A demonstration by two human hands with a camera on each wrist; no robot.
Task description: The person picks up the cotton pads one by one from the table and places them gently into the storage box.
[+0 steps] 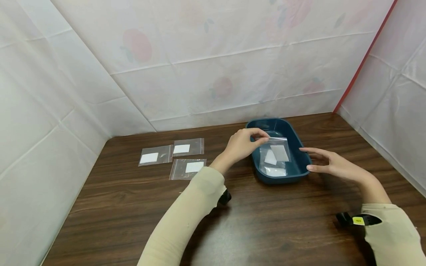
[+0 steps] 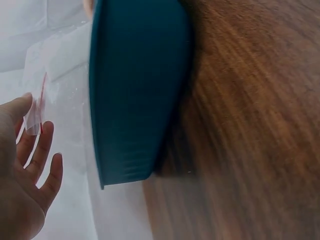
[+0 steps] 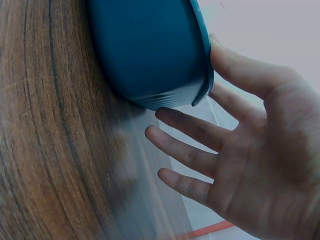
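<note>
My left hand point(image 1: 242, 145) pinches the top edge of a clear zip bag point(image 1: 283, 142) between thumb and finger, over a dark blue plastic bin point(image 1: 298, 168). A white rectangular piece shows through the bag. Below it in the bin lie more white pieces point(image 1: 275, 171), partly covered by clear plastic. In the left wrist view the bag point(image 2: 60, 90) shows a red seal line, and the other fingers are spread. My right hand point(image 1: 332, 163) is at the bin's right rim, thumb and index finger at the edge. Its other fingers extend loosely beside the bin wall in the right wrist view.
Three flat zip bags, each with a white piece, lie on the wooden table point(image 1: 126, 207) at left: one bag point(image 1: 162, 152), a second bag point(image 1: 196, 144) and a nearer bag point(image 1: 178, 170). A pale patterned sheet point(image 1: 206, 81) hangs behind the table.
</note>
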